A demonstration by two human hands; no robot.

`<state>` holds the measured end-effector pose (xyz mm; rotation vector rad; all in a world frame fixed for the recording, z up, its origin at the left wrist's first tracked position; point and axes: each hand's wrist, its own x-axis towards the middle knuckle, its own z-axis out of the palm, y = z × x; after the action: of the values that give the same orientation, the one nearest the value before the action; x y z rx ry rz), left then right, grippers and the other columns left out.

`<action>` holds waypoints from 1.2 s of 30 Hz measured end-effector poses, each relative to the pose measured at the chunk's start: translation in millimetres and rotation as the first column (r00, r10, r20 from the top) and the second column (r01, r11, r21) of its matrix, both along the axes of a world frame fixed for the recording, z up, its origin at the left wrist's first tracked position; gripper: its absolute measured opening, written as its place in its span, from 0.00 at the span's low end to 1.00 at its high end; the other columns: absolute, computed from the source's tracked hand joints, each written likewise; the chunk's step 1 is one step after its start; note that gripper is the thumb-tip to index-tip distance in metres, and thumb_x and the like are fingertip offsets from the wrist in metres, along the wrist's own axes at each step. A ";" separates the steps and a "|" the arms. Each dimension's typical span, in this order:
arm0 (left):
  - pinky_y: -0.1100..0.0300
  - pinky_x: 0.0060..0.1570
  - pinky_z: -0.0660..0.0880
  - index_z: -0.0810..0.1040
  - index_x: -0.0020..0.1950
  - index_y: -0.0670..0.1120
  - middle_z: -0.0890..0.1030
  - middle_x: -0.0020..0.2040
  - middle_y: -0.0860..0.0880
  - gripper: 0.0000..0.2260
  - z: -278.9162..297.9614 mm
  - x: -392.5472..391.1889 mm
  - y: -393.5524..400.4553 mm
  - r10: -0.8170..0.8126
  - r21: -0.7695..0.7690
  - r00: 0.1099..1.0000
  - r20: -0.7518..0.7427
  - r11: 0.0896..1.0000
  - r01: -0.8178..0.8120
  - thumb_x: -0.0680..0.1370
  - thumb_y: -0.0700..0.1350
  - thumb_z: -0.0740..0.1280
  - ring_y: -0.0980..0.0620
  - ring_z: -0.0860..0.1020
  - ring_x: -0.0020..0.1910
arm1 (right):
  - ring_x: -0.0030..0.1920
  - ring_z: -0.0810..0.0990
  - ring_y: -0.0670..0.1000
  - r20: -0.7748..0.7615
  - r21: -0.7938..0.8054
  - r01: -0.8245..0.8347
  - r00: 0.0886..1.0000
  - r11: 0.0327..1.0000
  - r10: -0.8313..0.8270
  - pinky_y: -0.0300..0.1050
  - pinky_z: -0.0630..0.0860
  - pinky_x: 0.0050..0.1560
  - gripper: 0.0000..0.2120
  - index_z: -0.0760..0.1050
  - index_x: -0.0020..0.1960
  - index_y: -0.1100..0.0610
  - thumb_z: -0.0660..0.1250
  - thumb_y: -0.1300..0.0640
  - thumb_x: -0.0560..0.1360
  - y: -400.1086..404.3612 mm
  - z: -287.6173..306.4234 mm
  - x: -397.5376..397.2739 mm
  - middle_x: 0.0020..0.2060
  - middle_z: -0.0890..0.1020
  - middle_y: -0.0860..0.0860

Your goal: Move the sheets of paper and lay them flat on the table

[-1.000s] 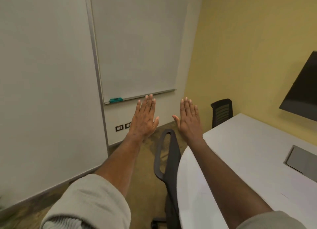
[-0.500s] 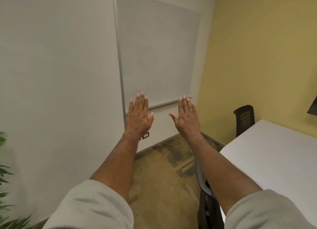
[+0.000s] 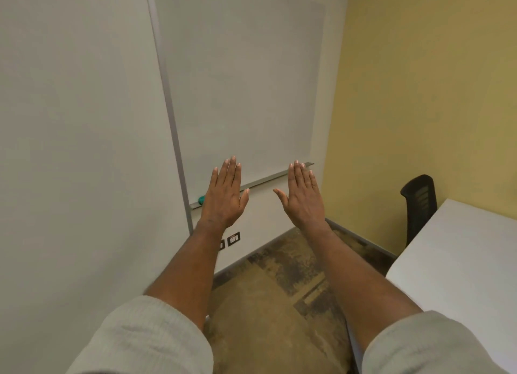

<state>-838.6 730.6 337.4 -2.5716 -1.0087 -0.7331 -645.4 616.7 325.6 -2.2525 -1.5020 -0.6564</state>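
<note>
Filling the left of the view, a pale flat wall (image 3: pixel 78 122) is seen, and beside it a whiteboard (image 3: pixel 240 80) with a thin metal frame and a narrow tray along its lower edge. A matte yellow wall (image 3: pixel 425 80) is met at the corner. A mottled brown carpet (image 3: pixel 274 312) covers the floor. At the right edge a smooth white table (image 3: pixel 461 261) is seen, with bare top wherever it is in view; no sheets of paper can be seen anywhere, so their place relative to the hands cannot be told. A black chair (image 3: pixel 419 203) with a slatted back stands at the table's far end.

Both arms are stretched forward from ribbed, light sleeves (image 3: pixel 145 337). The left hand (image 3: pixel 225 196) and right hand (image 3: pixel 303 196) are held up side by side, apart, fingers straight and together, palms away, nothing grasped in either.

Compared with half a second ago, the view has been turned slightly right: the plant has gone from the lower left, and a small teal object (image 3: pixel 201 199) on the tray is now uncovered beside the left hand. Two dark wall sockets (image 3: pixel 233 238) sit below.
</note>
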 end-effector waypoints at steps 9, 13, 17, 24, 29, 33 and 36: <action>0.44 0.81 0.46 0.41 0.82 0.42 0.41 0.83 0.42 0.32 -5.4 149.6 116.0 -0.058 -0.040 0.998 -0.013 0.998 0.057 0.84 0.57 0.46 0.44 0.41 0.83 | 0.82 0.41 0.55 0.003 -0.031 0.099 0.995 0.995 -0.099 0.53 0.39 0.81 0.38 0.40 0.81 0.61 0.42 0.36 0.82 97.8 -4.5 126.5 0.82 0.44 0.58; 0.44 0.81 0.46 0.41 0.82 0.41 0.42 0.83 0.41 0.32 -17.1 223.9 164.2 -0.134 -0.055 0.991 -0.015 0.990 0.133 0.84 0.57 0.45 0.44 0.42 0.83 | 0.82 0.42 0.55 -0.007 -0.055 0.178 0.984 0.982 -0.179 0.54 0.41 0.81 0.39 0.41 0.81 0.61 0.41 0.35 0.82 136.6 -13.3 194.9 0.82 0.45 0.58; 0.45 0.81 0.47 0.44 0.82 0.40 0.44 0.83 0.40 0.32 -25.0 301.0 227.7 -0.206 -0.069 0.979 0.006 0.976 0.206 0.85 0.56 0.48 0.43 0.44 0.83 | 0.82 0.42 0.55 -0.005 -0.064 0.270 0.963 0.961 -0.271 0.54 0.40 0.81 0.38 0.40 0.81 0.61 0.41 0.35 0.82 181.4 -19.1 270.5 0.82 0.45 0.57; 0.44 0.81 0.47 0.45 0.82 0.40 0.44 0.83 0.40 0.32 -13.8 465.4 324.1 -0.385 -0.052 0.922 -0.046 0.922 0.383 0.84 0.56 0.47 0.43 0.44 0.83 | 0.82 0.41 0.55 -0.057 -0.050 0.453 0.888 0.890 -0.456 0.53 0.40 0.81 0.39 0.39 0.81 0.60 0.40 0.35 0.82 247.3 -13.5 397.8 0.82 0.44 0.57; 0.43 0.81 0.47 0.45 0.82 0.40 0.44 0.83 0.41 0.33 -6.9 586.3 340.3 -0.525 -0.072 0.849 -0.056 0.851 0.521 0.84 0.57 0.48 0.44 0.44 0.83 | 0.81 0.40 0.54 -0.098 -0.036 0.600 0.794 0.799 -0.600 0.52 0.38 0.80 0.38 0.38 0.81 0.60 0.39 0.35 0.82 252.6 -9.5 480.9 0.82 0.43 0.57; 0.44 0.81 0.46 0.42 0.82 0.41 0.42 0.83 0.41 0.33 -13.9 682.6 324.3 -0.627 -0.069 0.774 -0.085 0.779 0.623 0.84 0.58 0.47 0.44 0.42 0.83 | 0.81 0.41 0.55 -0.103 -0.021 0.697 0.712 0.717 -0.695 0.54 0.40 0.81 0.39 0.39 0.81 0.60 0.39 0.34 0.81 231.5 -12.3 552.4 0.82 0.44 0.57; 0.44 0.81 0.45 0.41 0.82 0.41 0.41 0.83 0.41 0.33 -22.4 754.0 304.2 -0.692 -0.066 0.716 -0.099 0.722 0.689 0.84 0.58 0.46 0.44 0.42 0.83 | 0.82 0.41 0.55 -0.115 -0.010 0.759 0.646 0.651 -0.755 0.55 0.41 0.81 0.39 0.40 0.81 0.60 0.37 0.34 0.81 207.9 -19.8 605.9 0.82 0.45 0.57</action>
<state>-84.6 1034.9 315.1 -2.9660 0.0414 -0.7074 -39.5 824.7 305.8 -2.8021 -0.3968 -0.7396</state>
